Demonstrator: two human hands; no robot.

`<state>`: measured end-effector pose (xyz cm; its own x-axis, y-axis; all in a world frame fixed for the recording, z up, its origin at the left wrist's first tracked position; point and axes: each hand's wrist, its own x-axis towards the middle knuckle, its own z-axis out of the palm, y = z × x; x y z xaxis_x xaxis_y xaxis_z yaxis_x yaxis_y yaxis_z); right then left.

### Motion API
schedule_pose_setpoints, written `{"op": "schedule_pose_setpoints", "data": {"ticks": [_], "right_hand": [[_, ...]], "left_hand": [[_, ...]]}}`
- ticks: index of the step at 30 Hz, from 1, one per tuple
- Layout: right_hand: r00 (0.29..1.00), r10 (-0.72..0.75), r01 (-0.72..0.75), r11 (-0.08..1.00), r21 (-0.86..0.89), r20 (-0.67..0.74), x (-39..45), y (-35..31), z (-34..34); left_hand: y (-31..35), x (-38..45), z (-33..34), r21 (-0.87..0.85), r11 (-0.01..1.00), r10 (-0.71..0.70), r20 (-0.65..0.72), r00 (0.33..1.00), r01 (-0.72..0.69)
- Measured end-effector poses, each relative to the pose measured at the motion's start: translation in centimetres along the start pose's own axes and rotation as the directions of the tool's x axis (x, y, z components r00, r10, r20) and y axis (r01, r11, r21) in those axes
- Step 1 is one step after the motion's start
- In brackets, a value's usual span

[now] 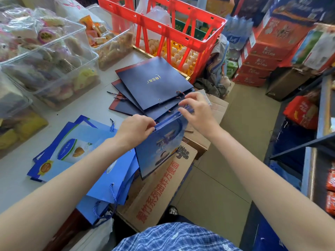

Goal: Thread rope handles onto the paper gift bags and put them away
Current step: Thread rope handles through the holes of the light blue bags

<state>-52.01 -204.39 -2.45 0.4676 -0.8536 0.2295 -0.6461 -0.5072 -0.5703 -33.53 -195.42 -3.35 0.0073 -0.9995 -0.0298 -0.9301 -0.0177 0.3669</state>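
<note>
While both hands work at its top edge, the flat blue printed paper gift bag (161, 142) hangs tilted over the table's near-right corner, above an open brown cardboard carton (159, 185) on the floor. The left hand (136, 129) pinches the bag's upper left corner with curled fingers; the right hand (196, 111) pinches near the upper right, where a thin blue rope handle (184, 108) seems to sit, though motion blur hides whether its end is in a hole yet. By my reading the threading step is in hand, and the next move calls for feeding the rope end through the punched hole while the left hand keeps the edge taut.

Finished light-blue paper bags (76, 151) with twisted cords lie stacked on the white table (16, 178) just left of the work, and dark navy paper bags (154, 86) fan out just beyond the hands. Clear plastic snack bins (49, 57) crowd the table's far left. Open room lies to the right, over the carton and the tan floor (244, 138).
</note>
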Motion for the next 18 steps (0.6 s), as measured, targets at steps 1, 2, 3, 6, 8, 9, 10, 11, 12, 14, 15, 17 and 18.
{"op": "schedule_pose_setpoints", "data": {"ticks": [1,2,3,6,8,9,10,11,12,14,15,17,18], "right_hand": [[0.998,0.027,-0.026,1.0,-0.017,0.062,0.6,0.1,-0.5],[0.981,0.078,-0.071,0.997,-0.044,0.178,1.0,0.4,-1.1],[0.935,0.146,-0.12,0.988,-0.1,0.324,1.3,0.5,-1.6],[0.645,0.352,-0.171,0.932,-0.321,0.678,1.0,0.5,-3.3],[0.496,0.362,-0.219,0.932,-0.289,0.789,0.3,0.2,-4.0],[0.438,0.34,-0.292,0.929,-0.226,0.832,-0.1,0.0,-4.2],[0.399,0.302,-0.368,0.917,-0.151,0.866,-0.5,-0.2,-4.3],[0.382,0.243,-0.429,0.901,-0.061,0.892,-0.8,-0.2,-4.5],[0.384,0.172,-0.479,0.877,0.036,0.907,-1.1,-0.2,-4.6],[0.413,0.059,-0.542,0.818,0.192,0.909,-1.7,0.2,-5.0],[0.427,0.048,-0.55,0.807,0.217,0.903,-1.9,0.5,-5.2],[0.447,0.092,-0.516,0.839,0.173,0.89,-2.5,1.0,-5.2],[0.467,0.128,-0.484,0.865,0.132,0.875,-2.8,1.3,-5.2]], "left_hand": [[0.1,-0.5,0.2,0.022,0.998,0.059,0.011,0.998,-0.059],[0.3,-1.0,0.4,0.028,0.992,0.124,-0.001,0.992,-0.124],[0.4,-1.5,0.6,0.017,0.981,0.195,-0.039,0.98,-0.194],[0.6,-2.2,0.7,0.014,0.932,0.359,-0.16,0.92,-0.361],[0.8,-1.7,0.7,0.048,0.906,0.421,-0.19,0.887,-0.42],[1.1,-1.3,0.7,0.047,0.893,0.448,-0.186,0.874,-0.448],[1.4,-0.9,0.7,0.039,0.875,0.481,-0.174,0.859,-0.482],[1.6,-0.5,0.6,0.031,0.852,0.52,-0.156,0.84,-0.522],[2.0,0.0,0.6,0.035,0.825,0.563,-0.136,0.815,-0.564],[2.8,0.8,0.4,0.07,0.768,0.641,-0.109,0.76,-0.637],[3.2,1.1,0.3,0.076,0.747,0.665,-0.102,0.74,-0.661],[4.0,1.7,0.2,0.084,0.72,0.694,-0.086,0.715,-0.689],[4.3,2.1,0.2,0.092,0.714,0.7,-0.079,0.71,-0.694]]}}
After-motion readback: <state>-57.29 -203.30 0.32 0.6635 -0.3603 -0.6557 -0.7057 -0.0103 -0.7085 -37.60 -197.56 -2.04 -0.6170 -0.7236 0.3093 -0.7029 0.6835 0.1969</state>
